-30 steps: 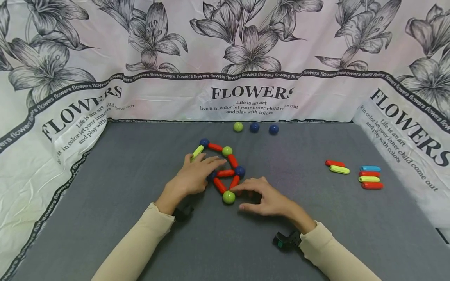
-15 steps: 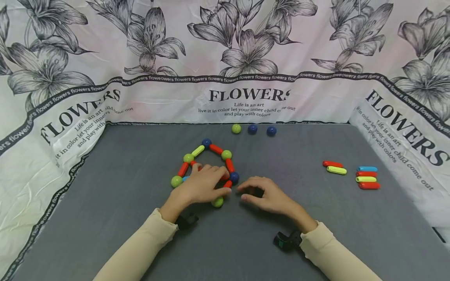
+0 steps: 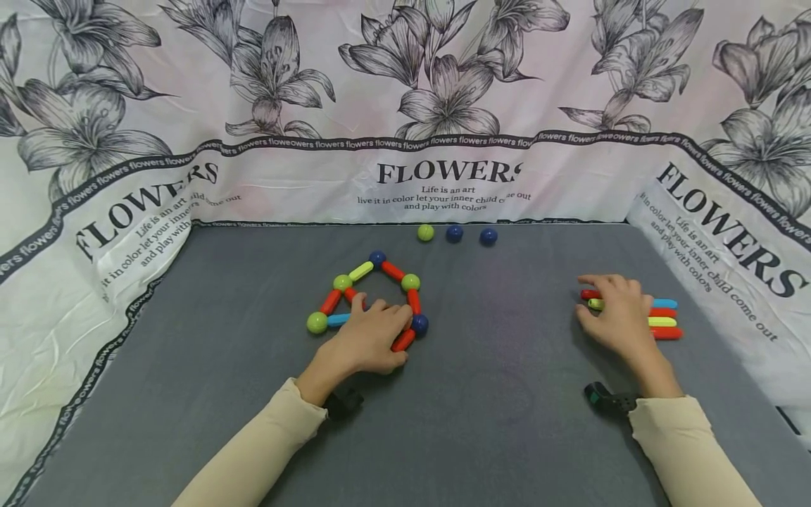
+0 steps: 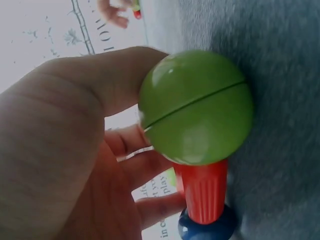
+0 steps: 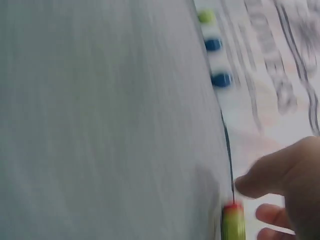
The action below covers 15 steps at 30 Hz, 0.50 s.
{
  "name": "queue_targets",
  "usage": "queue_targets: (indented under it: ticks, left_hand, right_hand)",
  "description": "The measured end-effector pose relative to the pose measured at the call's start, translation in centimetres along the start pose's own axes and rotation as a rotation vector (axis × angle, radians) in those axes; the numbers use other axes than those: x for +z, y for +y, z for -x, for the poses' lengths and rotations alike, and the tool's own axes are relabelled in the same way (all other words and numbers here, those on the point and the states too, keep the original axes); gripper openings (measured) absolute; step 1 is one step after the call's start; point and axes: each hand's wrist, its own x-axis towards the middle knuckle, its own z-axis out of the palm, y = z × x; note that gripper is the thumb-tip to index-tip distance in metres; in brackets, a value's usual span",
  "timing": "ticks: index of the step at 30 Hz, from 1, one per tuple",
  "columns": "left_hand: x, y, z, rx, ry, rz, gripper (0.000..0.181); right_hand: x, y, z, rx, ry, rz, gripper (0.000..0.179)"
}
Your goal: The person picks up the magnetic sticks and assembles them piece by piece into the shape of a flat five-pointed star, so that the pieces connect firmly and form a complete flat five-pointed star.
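Note:
My left hand [image 3: 366, 339] grips the near part of a ball-and-rod figure, with red rods [image 3: 403, 341], a blue rod [image 3: 338, 320], green balls [image 3: 317, 323] and dark blue balls [image 3: 419, 324]. In the left wrist view the thumb lies against a green ball [image 4: 197, 107], joined by a red rod [image 4: 205, 192] to a dark blue ball [image 4: 207, 226]; the head view hides this green ball. Over the loose rods at the right, my right hand [image 3: 621, 317] has its thumb and fingers spread around a yellow rod [image 5: 233, 225] and a red rod [image 3: 591, 294].
Right of that hand lies a stack of loose rods, blue [image 3: 664, 303], red and yellow [image 3: 662, 322], partly covered by it. Along the back edge sit a loose green ball [image 3: 425, 232] and two dark blue balls [image 3: 454, 234]. A flower-printed cloth [image 3: 443, 179] rises behind the grey table [image 3: 507, 422].
My right hand has moved from beside the figure to the loose rods at the right. The left hand shifted across the figure toward its near side, and the figure turned slightly.

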Motion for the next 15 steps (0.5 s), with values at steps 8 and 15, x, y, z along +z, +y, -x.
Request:
queue_targets:
  ticks: [8,15]
  left_hand:
    - [-0.7,-1.4,0.2,0.038,-0.015,0.064,0.033]
    - [-1.7,-2.9,0.7,0.056,-0.062,0.172,0.038]
  right_hand:
    - [-0.4,2.9,0.5,-0.024,-0.141,-0.031,0.046]
    - [2.0,-0.3,-0.3,-0.147,-0.129,-0.132,0.042]
